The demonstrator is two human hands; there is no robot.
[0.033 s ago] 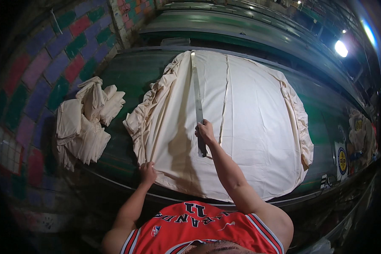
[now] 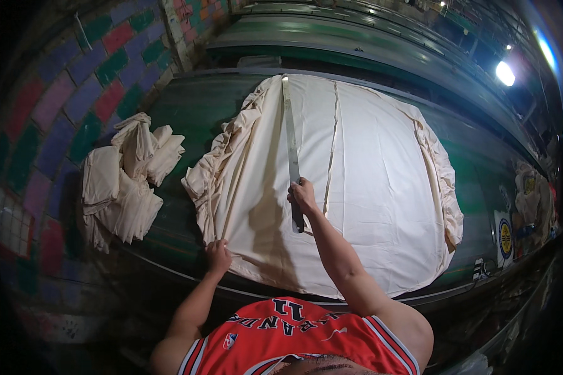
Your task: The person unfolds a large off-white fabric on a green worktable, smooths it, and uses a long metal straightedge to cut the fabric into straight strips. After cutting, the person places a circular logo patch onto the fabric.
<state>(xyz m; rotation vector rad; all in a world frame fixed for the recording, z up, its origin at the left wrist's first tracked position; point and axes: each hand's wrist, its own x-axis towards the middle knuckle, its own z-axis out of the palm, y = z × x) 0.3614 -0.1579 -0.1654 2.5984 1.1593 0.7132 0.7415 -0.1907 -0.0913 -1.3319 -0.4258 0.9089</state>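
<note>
Worktop (image 2: 187,112): cloth (image 2: 369,187) spread centre; ruler (image 2: 291,144) lying on cloth; folded pieces (image 2: 125,181) heaped to its left.

i see bare green table (image 2: 194,112) left of the cloth (image 2: 375,187), open for a hand. a fabric pile (image 2: 125,181) blocks the far left; the ruler (image 2: 291,144) lies across the cloth's middle.

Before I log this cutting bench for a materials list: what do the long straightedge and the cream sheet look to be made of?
The straightedge under the right hand looks like bare metal, probably steel or aluminium: thin, grey, with a dull sheen. The cream sheet looks like matte woven fabric, perhaps cotton: it creases and bunches in soft folds along its edges.
</note>
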